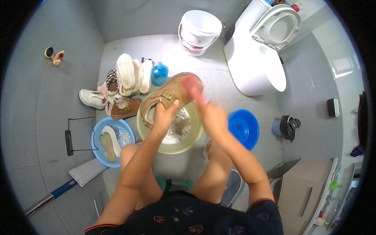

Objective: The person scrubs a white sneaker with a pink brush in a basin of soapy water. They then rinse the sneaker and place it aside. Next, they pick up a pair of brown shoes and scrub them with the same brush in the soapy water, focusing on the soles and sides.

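My left hand (164, 116) grips a tan clog (178, 87) with a gold buckle by the edge of its opening, thumb pressed near the strap. The clog is tilted over a yellowish-green basin (194, 138) of sudsy, murky water. At the clog's toe my right hand (214, 118) is closed round a pink-red brush (192, 86). Motion smears the brush, so its bristles cannot be made out. It overlaps the upper of the toe.
Several shoes, among them a brown shoe (127, 107), lie left of a blue bottle (159, 74). A light-blue basin (95, 147) holds insoles. Farther right are a blue basin (250, 135), a white bucket (200, 27), a toilet (258, 70) and a small bin (277, 128).
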`<state>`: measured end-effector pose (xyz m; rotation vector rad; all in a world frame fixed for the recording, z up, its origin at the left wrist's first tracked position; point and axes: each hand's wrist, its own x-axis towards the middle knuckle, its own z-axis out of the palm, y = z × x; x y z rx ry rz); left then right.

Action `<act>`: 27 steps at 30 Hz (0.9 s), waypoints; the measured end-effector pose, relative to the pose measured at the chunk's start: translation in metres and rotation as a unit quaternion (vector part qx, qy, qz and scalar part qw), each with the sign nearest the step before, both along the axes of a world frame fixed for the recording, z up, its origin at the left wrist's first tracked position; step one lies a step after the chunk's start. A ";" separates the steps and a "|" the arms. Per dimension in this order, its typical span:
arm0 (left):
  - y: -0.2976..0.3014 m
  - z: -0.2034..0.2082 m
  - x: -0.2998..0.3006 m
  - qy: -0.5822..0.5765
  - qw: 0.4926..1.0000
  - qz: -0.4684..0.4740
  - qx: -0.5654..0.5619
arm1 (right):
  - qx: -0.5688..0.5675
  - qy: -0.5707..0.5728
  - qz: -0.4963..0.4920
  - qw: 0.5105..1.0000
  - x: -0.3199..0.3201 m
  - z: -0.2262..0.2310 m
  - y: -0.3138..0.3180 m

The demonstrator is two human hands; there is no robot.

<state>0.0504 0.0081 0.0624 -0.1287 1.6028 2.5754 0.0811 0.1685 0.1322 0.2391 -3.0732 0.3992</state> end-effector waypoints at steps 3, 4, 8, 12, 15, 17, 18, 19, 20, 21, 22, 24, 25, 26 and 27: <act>-0.007 -0.006 0.005 0.027 0.995 -0.040 -0.090 | -0.019 0.003 -0.024 1.000 -0.009 0.001 0.014; -0.007 -0.007 0.005 0.051 0.990 -0.048 -0.125 | -0.043 0.006 -0.062 0.997 -0.025 0.008 0.026; -0.016 0.002 0.003 0.127 0.976 -0.048 -0.168 | -0.009 0.036 0.016 0.999 -0.002 0.011 -0.002; -0.015 0.013 0.011 0.118 0.958 -0.089 -0.247 | 0.007 0.020 -0.017 1.000 -0.020 0.027 0.004; -0.011 0.010 0.010 0.170 0.941 -0.064 -0.284 | -0.030 0.078 0.047 0.995 -0.016 0.009 0.006; -0.020 0.010 0.012 0.146 0.940 -0.089 -0.295 | -0.026 0.039 0.096 0.994 -0.009 0.017 -0.002; -0.021 0.013 0.010 0.134 0.929 -0.121 -0.322 | 0.014 0.060 0.066 0.996 -0.016 0.031 0.007; -0.019 0.012 0.008 0.156 0.920 -0.115 -0.342 | 0.016 0.078 0.040 0.996 -0.022 0.034 0.017; -0.015 0.011 0.006 0.177 0.909 -0.108 -0.361 | 0.025 0.050 0.006 0.998 -0.024 0.038 0.019; -0.012 0.010 0.007 0.195 0.898 -0.102 -0.380 | 0.034 0.020 -0.028 0.999 -0.024 0.041 0.020; -0.012 0.013 0.007 0.182 0.905 -0.115 -0.368 | 0.041 0.026 0.007 0.999 -0.018 0.039 0.017; -0.010 0.012 0.012 0.216 0.909 -0.076 -0.348 | 0.054 0.033 0.071 0.996 0.009 0.032 0.006; -0.011 0.013 0.016 0.232 0.910 -0.060 -0.338 | 0.060 0.039 0.069 0.995 0.004 0.035 0.012; -0.015 0.016 0.012 0.160 0.918 -0.136 -0.336 | 0.066 0.045 0.068 0.995 -0.007 0.040 0.027; -0.014 0.020 0.012 0.158 0.925 -0.136 -0.317 | 0.075 0.056 0.066 0.993 -0.015 0.048 0.042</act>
